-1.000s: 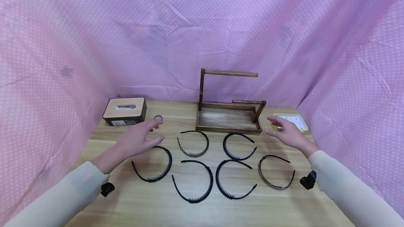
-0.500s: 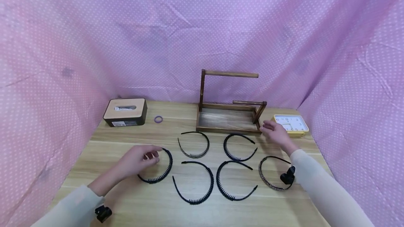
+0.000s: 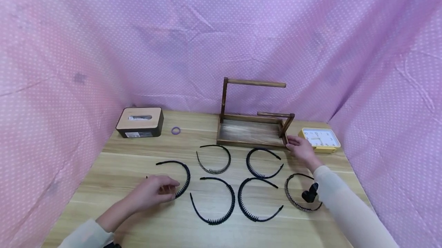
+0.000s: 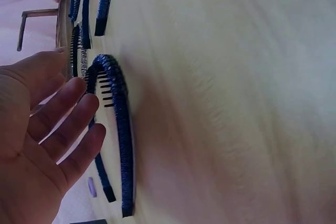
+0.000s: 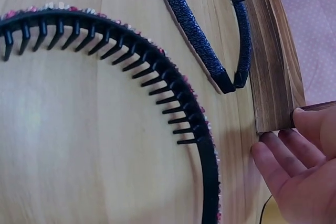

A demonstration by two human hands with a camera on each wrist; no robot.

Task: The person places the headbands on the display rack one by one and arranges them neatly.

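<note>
My left hand [image 3: 152,192] hovers over the leftmost dark headband [image 3: 188,177], hiding part of its lower arc. Its fingers are loosely bent and hold nothing; the left wrist view shows them beside the glittery blue headband [image 4: 124,129]. At the right end of a brown wooden stand [image 3: 252,144], my right hand [image 3: 300,149] grips the tray's edge. In the right wrist view the thumb lies on the rim and the fingers press the outer side. Below that forearm lies a headband with pink and silver beads [image 5: 181,80], partly covered by the wrist camera in the head view.
Several more toothed headbands [image 3: 233,202] lie in two rows on the wooden table [image 3: 193,236]. A tissue box [image 3: 139,123] and purple ring [image 3: 176,130] are at the back left. Close by my right hand stands a yellow clock [image 3: 321,138]. Pink dotted cloth [image 3: 221,29] surrounds the table.
My right hand has moved left from over the clock to the stand's right end and taken hold of its edge. My left hand has come down and nearer, over the leftmost headband.
</note>
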